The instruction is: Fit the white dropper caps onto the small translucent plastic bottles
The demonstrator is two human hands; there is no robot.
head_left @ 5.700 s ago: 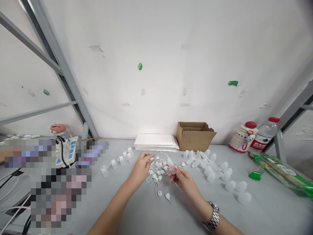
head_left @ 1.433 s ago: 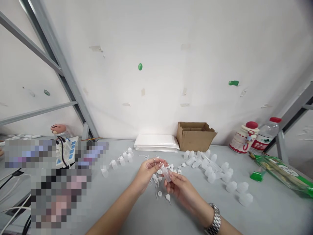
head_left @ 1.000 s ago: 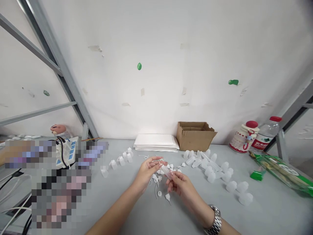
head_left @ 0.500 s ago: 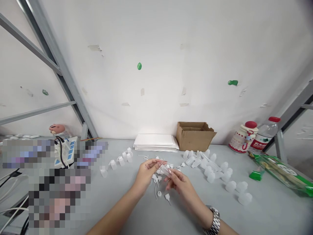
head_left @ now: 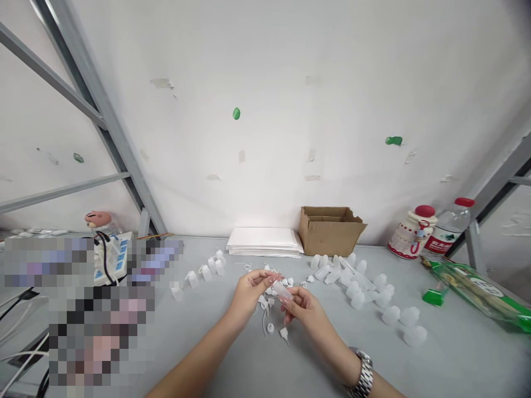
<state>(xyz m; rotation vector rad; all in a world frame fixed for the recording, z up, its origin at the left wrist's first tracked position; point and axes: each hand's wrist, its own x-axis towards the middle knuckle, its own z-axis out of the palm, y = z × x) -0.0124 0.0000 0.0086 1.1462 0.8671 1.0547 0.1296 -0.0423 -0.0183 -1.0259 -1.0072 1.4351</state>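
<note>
A small translucent plastic bottle (head_left: 282,292) is tilted between my two hands above the grey table. My right hand (head_left: 303,305) grips its lower body between thumb and fingers. At the bottle's upper left end, my left hand (head_left: 254,288) is closed in a pinch; its fingers hide whether a cap is there. Below and behind the hands lie loose white dropper caps, partly covered by them. One pointed nozzle cap (head_left: 284,334) and a small round cap (head_left: 270,328) lie nearest to me.
Capped bottles (head_left: 205,271) stand in a row on the left. Several uncapped bottles (head_left: 357,299) are scattered on the right. White envelopes (head_left: 265,242) and a cardboard box (head_left: 332,237) sit by the wall. Further right are a drinks bottle (head_left: 450,229) and a green food packet (head_left: 481,293).
The bottle has turned slightly in the fingers and shows more plainly. My right-hand fingers have curled in closer around its lower end. My left hand has hardly moved.
</note>
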